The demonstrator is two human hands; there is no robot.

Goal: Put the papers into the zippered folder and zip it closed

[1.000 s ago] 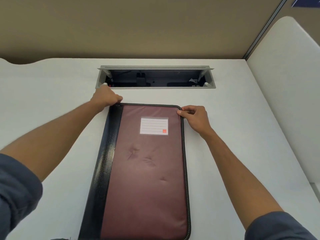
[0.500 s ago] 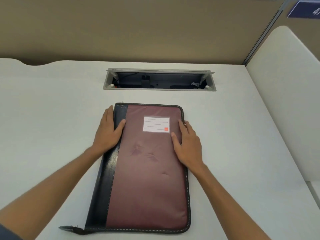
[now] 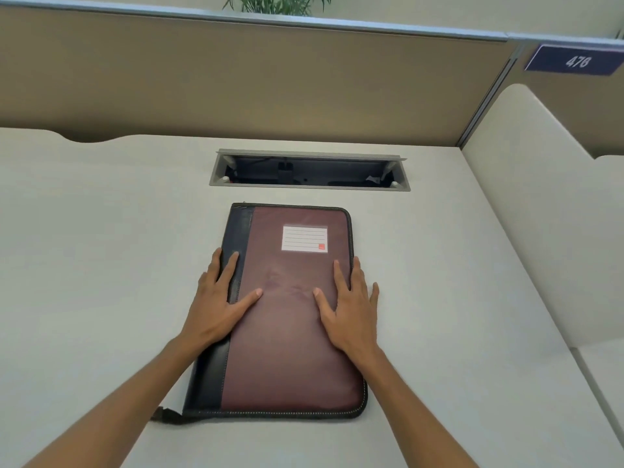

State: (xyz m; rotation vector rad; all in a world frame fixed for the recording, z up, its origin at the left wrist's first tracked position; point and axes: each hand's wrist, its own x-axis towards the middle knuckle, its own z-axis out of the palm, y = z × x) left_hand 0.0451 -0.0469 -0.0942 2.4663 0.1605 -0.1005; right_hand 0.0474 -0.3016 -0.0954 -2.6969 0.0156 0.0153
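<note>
A maroon zippered folder (image 3: 287,332) with a black spine and a white label (image 3: 304,238) lies flat and closed on the white desk (image 3: 101,265), its zipper run all the way round. A black tab (image 3: 165,415) sticks out at its near left corner. My left hand (image 3: 219,298) rests flat on the spine side, fingers spread. My right hand (image 3: 351,305) lies flat on the right edge of the cover, fingers spread. No papers are visible.
An open cable tray (image 3: 309,172) is sunk into the desk just beyond the folder. A tan partition (image 3: 236,79) rises behind, a white divider (image 3: 540,231) stands on the right, and a blue number sign (image 3: 574,60) hangs at the top right.
Both hands left the folder's far corners and slid toward me along its sides, now lying flat on the cover. The view has tilted up.
</note>
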